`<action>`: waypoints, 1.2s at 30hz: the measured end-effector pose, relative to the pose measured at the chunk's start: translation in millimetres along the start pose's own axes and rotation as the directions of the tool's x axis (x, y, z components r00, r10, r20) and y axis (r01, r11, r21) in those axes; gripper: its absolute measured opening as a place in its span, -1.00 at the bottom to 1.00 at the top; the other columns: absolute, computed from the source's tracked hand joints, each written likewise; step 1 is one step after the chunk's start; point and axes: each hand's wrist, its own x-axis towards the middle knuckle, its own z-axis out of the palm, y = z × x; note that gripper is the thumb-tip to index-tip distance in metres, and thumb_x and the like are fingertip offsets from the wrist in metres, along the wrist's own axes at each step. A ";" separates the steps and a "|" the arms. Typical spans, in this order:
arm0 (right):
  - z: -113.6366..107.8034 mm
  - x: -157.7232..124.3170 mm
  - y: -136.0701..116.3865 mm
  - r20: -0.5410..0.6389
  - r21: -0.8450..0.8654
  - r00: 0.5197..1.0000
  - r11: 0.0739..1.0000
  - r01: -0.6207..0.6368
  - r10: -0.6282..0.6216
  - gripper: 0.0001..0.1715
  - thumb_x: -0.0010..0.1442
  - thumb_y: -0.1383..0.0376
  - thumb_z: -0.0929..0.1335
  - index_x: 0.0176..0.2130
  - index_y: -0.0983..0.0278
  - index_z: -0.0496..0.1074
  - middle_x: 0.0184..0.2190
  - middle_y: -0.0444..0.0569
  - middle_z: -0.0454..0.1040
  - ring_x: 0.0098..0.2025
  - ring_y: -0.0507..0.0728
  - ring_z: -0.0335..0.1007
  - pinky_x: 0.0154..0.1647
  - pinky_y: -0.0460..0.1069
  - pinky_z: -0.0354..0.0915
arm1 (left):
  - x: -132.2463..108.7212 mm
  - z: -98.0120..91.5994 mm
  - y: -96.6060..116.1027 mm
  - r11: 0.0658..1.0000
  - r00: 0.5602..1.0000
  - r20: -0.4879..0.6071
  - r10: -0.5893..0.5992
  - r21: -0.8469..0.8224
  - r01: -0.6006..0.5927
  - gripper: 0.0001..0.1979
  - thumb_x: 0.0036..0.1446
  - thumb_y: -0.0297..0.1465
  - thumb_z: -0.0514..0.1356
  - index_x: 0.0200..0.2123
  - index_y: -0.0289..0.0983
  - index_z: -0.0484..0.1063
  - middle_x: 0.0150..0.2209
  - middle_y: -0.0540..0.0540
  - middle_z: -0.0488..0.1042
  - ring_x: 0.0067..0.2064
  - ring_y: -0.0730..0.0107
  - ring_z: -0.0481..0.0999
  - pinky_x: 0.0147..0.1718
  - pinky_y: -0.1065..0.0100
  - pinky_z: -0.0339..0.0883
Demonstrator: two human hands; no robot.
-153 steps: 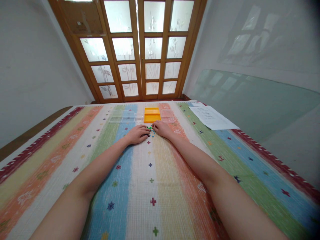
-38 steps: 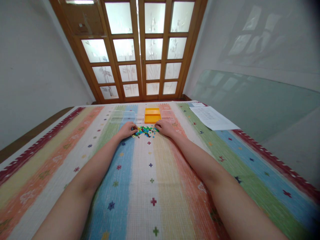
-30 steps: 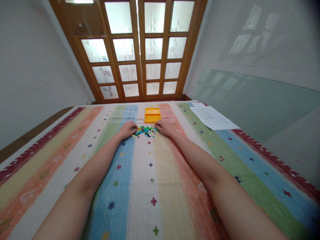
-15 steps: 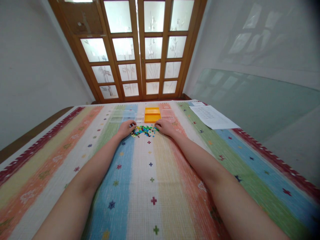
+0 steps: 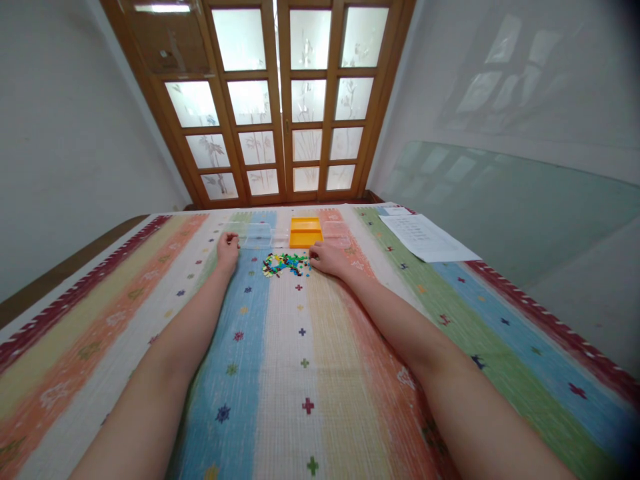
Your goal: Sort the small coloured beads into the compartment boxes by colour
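A loose pile of small coloured pieces (image 5: 286, 264), green, blue, yellow and dark, lies on the striped tablecloth. My right hand (image 5: 326, 257) rests at the pile's right edge, its fingers curled down by the pieces; what they hold, if anything, is too small to make out. Left of the pile, my left hand (image 5: 229, 247) is beside a clear plastic tray (image 5: 257, 231), its fingers drawn together; I cannot make out a piece in them. Behind the pile stands a yellow two-part tray (image 5: 307, 238). Another clear tray (image 5: 336, 235) sits to its right, partly behind my right hand.
White printed sheets (image 5: 427, 237) lie at the table's far right. The striped tablecloth (image 5: 285, 400) covers the table. Beyond its far edge are wooden doors with glass panes (image 5: 306, 147), and a glass panel (image 5: 500, 207) leans along the right wall.
My left hand has moved left, from the pile's left edge to the clear tray. My right hand has stayed by the pile's right edge. The view has tilted up slightly.
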 end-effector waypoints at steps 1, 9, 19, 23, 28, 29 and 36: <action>0.2 0.3 0.6 0.003 0.003 1.000 1.000 0.000 0.000 -0.87 0.37 0.30 0.39 -0.14 0.25 0.57 -0.12 0.05 0.58 -0.13 0.17 0.45 -0.20 -0.01 0.18 | 4.0 -2.7 -3.6 0.998 0.999 -0.026 -0.041 -0.043 0.040 -0.89 0.18 -0.37 0.19 -0.20 -0.21 0.39 -0.30 -0.01 0.43 -0.39 0.41 0.38 -0.39 0.42 0.25; 3.8 2.0 5.0 -0.009 0.032 1.000 0.999 0.007 -0.006 -0.85 0.36 0.33 0.37 -0.13 0.26 0.57 -0.13 0.04 0.59 -0.12 0.16 0.45 -0.16 -0.02 0.21 | 21.2 -16.9 -17.2 0.983 0.980 -0.115 -0.161 -0.112 0.148 -0.80 0.17 -0.27 0.24 -0.18 -0.22 0.39 -0.37 0.05 0.37 -0.44 0.46 0.36 -0.47 0.47 0.15; 0.7 0.5 10.7 0.017 0.043 1.000 0.999 -0.023 0.023 -0.87 0.29 0.37 0.38 -0.18 0.26 0.56 -0.20 0.01 0.63 -0.23 0.14 0.44 -0.29 -0.02 0.11 | 16.8 -17.4 -15.8 0.980 0.989 -0.013 -0.146 -0.140 0.142 -0.72 0.21 -0.29 0.16 -0.09 -0.29 0.52 -0.20 -0.10 0.58 -0.51 0.53 0.29 -0.51 0.46 0.16; -0.6 0.1 8.2 0.024 0.054 0.999 0.998 -0.034 0.033 -0.87 0.30 0.34 0.37 -0.17 0.26 0.56 -0.22 0.01 0.62 -0.23 0.14 0.43 -0.29 -0.02 0.12 | 15.1 -16.3 -15.3 0.982 0.988 0.042 -0.148 -0.110 0.152 -0.63 0.12 -0.37 0.14 -0.01 -0.30 0.53 -0.15 -0.14 0.62 -0.54 0.53 0.28 -0.51 0.45 0.18; 2.6 1.2 10.7 -0.006 0.083 1.000 0.996 -0.027 0.028 -0.89 0.26 0.36 0.39 -0.20 0.26 0.55 -0.22 0.02 0.62 -0.22 0.14 0.42 -0.27 -0.02 0.14 | 12.2 -14.9 -13.4 0.989 0.990 0.059 -0.131 -0.065 0.135 -0.61 0.12 -0.40 0.14 0.02 -0.29 0.50 -0.16 -0.12 0.62 -0.53 0.51 0.30 -0.50 0.44 0.21; 4.3 1.8 12.6 -0.017 0.107 1.000 0.994 -0.018 0.020 -0.89 0.24 0.37 0.39 -0.21 0.26 0.54 -0.22 0.01 0.61 -0.22 0.14 0.42 -0.27 -0.02 0.16 | 11.5 -14.6 -13.4 0.991 0.991 0.061 -0.121 -0.045 0.124 -0.62 0.13 -0.40 0.14 0.01 -0.29 0.51 -0.16 -0.12 0.61 -0.52 0.49 0.31 -0.49 0.44 0.22; 18.5 6.6 29.8 -0.151 0.400 0.988 0.916 0.037 0.026 -0.92 0.15 0.39 0.36 -0.29 0.25 0.47 -0.35 -0.10 0.53 -0.32 0.10 0.38 -0.28 -0.04 0.19 | 2.8 -12.5 -10.1 0.960 0.977 0.213 0.023 0.266 -0.080 -0.57 0.15 -0.45 0.09 0.04 -0.28 0.58 -0.14 -0.12 0.64 -0.35 0.30 0.49 -0.22 0.29 0.44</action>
